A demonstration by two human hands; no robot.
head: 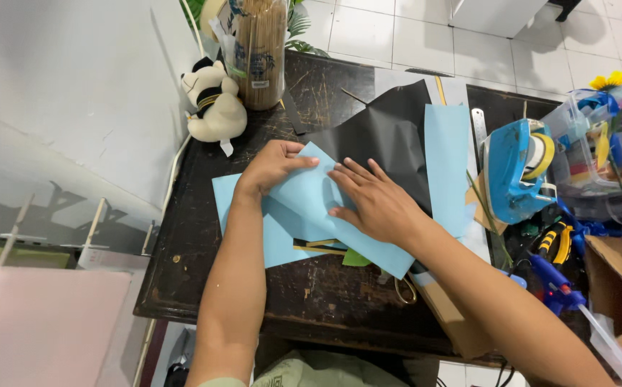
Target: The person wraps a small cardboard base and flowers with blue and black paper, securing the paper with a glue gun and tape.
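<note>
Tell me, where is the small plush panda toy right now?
In the head view, the black-and-white plush panda toy sits at the dark wooden table's far left corner, beside the clear bag of wooden sticks.

The single head-worn camera looked steeply down from close above the near edge of the dark table [203, 272], facing the far tiled floor [397, 36].

Light-blue paper [311, 197], black sheet [386, 136]
</note>
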